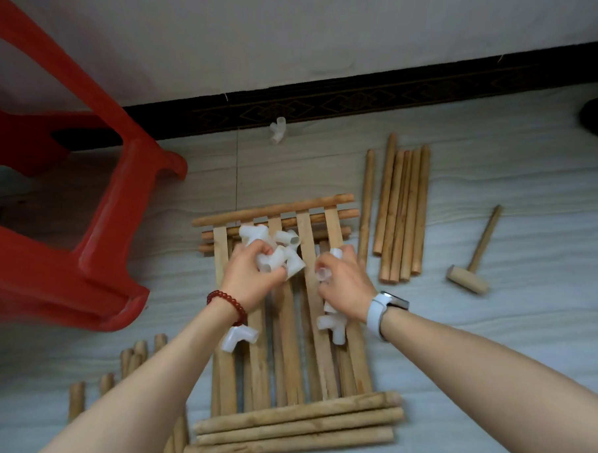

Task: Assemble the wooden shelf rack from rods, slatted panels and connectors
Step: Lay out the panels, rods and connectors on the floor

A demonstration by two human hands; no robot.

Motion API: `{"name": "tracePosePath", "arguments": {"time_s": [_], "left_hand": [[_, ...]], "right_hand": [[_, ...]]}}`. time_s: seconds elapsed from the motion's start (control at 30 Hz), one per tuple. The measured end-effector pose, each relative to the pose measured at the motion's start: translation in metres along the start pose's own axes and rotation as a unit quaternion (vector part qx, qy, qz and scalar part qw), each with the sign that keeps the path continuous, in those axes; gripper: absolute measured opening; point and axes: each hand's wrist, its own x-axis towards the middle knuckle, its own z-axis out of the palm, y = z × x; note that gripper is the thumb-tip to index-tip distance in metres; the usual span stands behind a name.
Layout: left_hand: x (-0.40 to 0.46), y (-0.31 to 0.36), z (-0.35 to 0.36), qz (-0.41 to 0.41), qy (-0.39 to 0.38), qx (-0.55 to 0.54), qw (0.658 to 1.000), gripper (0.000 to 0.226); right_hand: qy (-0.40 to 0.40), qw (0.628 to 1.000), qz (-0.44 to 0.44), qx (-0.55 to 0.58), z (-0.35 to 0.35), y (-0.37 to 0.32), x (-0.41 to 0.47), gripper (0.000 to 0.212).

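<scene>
A stack of slatted wooden panels [292,346] lies on the floor in the middle of the view. White plastic connectors [286,241] are piled on the slats. My left hand [251,275] grips a bunch of these connectors over the upper part of the stack. Just to its right, my right hand [345,283] holds one or two connectors above the slats. Two more connectors [331,325] lie on the slats under my right wrist, and another one [239,338] sits by my left wrist. A lone connector [278,129] lies by the skirting.
Several loose rods [402,213] lie to the right of the panels, and shorter rods [130,362] sit at the lower left. A small wooden mallet [474,261] rests at the right. A red plastic chair [68,216] lies tipped on the left. The wall runs along the top.
</scene>
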Motion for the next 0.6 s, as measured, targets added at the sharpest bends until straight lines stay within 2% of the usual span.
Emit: {"name": "tracePosePath", "arguments": {"time_s": [0.1,0.17,0.23,0.3,0.37,0.47,0.6], "left_hand": [[-0.019,0.021,0.012,-0.021,-0.104,-0.031,0.994,0.024],[-0.03,0.038,0.033,0.004,-0.16,-0.027,0.987,0.02],[-0.037,0.055,0.064,0.056,-0.184,0.042,0.981,0.026],[-0.046,0.075,0.107,0.116,-0.208,0.113,0.965,0.034],[-0.054,0.089,0.151,0.155,-0.249,0.135,0.946,0.037],[-0.064,0.099,0.215,0.202,-0.301,0.175,0.915,0.036],[-0.066,0.095,0.264,0.238,-0.327,0.234,0.884,0.029]], "right_hand": [[0.0,0.999,0.012,0.05,-0.033,0.019,-0.011,0.027],[0.018,0.998,0.023,0.055,-0.056,0.047,-0.027,0.029],[0.046,0.996,0.064,0.032,-0.073,0.086,-0.048,0.032],[0.061,0.988,0.14,0.018,-0.086,0.134,-0.076,0.033],[0.076,0.973,0.216,0.027,-0.089,0.177,-0.104,0.033],[0.146,0.938,0.308,0.059,-0.088,0.227,-0.143,0.035],[0.141,0.936,0.319,0.054,-0.077,0.252,-0.167,0.044]]}}
